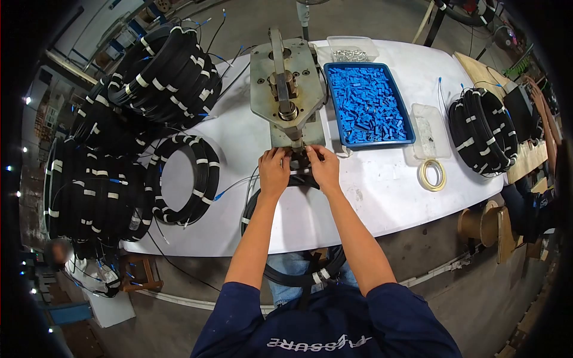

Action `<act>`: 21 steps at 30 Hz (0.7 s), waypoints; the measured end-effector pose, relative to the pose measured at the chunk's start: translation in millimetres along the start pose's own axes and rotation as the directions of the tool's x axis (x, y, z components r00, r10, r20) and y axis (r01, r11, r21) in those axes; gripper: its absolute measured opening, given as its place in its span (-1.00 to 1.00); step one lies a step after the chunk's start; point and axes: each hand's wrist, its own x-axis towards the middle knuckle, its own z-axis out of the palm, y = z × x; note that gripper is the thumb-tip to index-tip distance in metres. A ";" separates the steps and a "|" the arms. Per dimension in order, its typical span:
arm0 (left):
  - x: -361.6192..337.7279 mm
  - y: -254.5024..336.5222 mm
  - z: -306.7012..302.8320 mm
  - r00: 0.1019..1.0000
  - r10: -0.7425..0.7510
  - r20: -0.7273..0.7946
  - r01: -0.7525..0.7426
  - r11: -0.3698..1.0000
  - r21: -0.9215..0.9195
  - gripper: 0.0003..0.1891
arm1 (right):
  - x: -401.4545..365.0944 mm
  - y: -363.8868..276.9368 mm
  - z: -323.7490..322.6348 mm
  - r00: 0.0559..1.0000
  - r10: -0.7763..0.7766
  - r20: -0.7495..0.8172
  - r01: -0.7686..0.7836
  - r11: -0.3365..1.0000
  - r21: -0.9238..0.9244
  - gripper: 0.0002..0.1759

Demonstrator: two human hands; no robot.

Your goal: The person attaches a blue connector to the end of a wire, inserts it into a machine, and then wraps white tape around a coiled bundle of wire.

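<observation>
At the foot of a metal hand press (pixel 286 89), my left hand (pixel 275 170) has its fingers curled together on the left side. My right hand (pixel 323 167) is closed on the right side, thumb and fingertips near the press jaw. What the fingertips hold between them is too small and hidden to name. A black cable coil (pixel 307 278) runs from under my hands over the table's front edge to my lap. To the right of the press lies a blue tray (pixel 407 141) full of small blue connector parts (pixel 367 104).
Stacked black cable coils (pixel 98 197) crowd the left, beside a single coil (pixel 205 179). On the right are a tape roll (pixel 432 175), a clear container (pixel 425 128) and more coils (pixel 482 132). Behind the tray sits a clear box (pixel 352 50). A person's arm (pixel 542 110) shows far right.
</observation>
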 end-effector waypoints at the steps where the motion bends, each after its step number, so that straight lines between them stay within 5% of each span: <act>1: -0.1 0.1 -0.1 1.000 -0.003 0.007 0.003 1.000 0.000 -0.89 | -0.1 -0.3 -0.3 1.000 0.007 0.005 -0.007 1.000 -0.006 -0.74; 21: 2.5 3.6 -1.3 1.000 -0.014 -0.008 0.014 1.000 0.005 -0.88 | 0.0 -0.2 3.1 1.000 0.004 -0.028 -0.004 1.000 0.018 -0.75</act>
